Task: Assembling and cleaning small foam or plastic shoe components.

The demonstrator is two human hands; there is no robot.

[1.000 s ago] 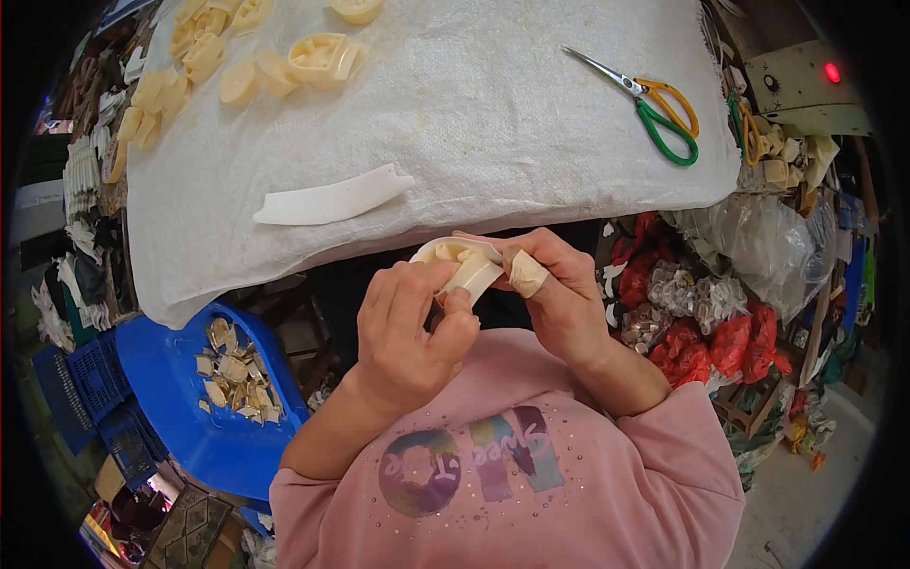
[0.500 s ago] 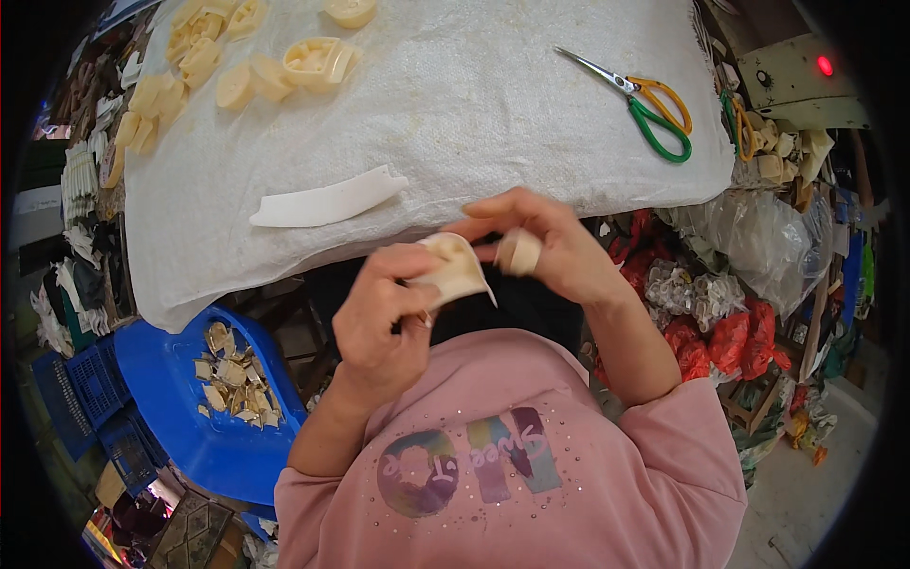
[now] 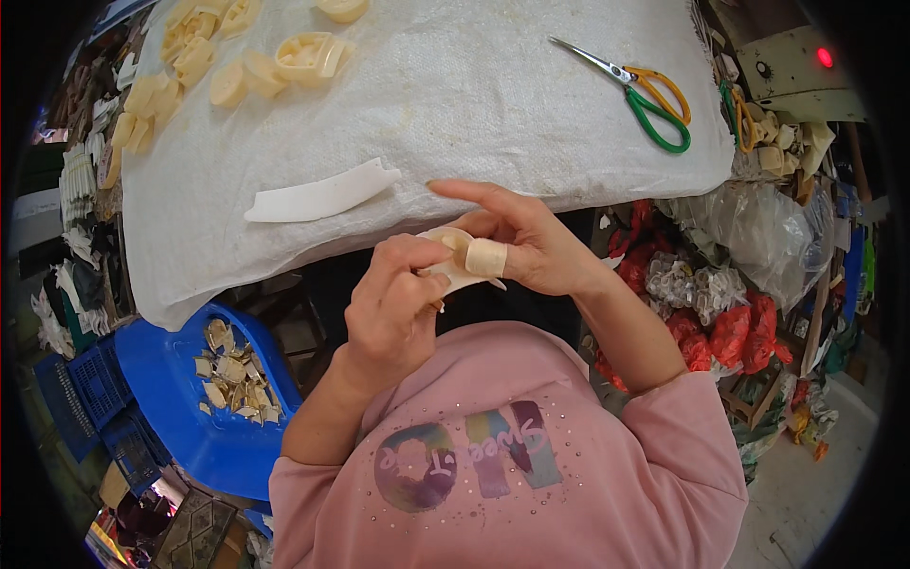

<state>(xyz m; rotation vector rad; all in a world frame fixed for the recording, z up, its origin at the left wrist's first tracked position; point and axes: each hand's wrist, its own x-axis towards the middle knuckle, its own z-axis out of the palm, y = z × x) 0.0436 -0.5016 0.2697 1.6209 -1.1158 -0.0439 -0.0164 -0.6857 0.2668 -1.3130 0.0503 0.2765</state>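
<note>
While the pink fabric shirt (image 3: pixel 607 455) at six o'clock bears large multicoloured lettering (image 3: pixel 498 453), the bare right hand (image 3: pixel 536 248) points its index finger toward ten o'clock, its grip unclear; the bare left hand (image 3: pixel 387 305), fingers curled, pinches the cream, hollow, curved piece (image 3: pixel 459 272) at centre.

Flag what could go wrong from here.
Slip: the cream piece is in the left hand, past the near edge of the white cloth, so it could drop.
Grip: the right hand has a wrapped thumb, which may dull feel.
Cut: the scissors lie uncovered on that cloth; a careless reach might meet the tip.
</note>
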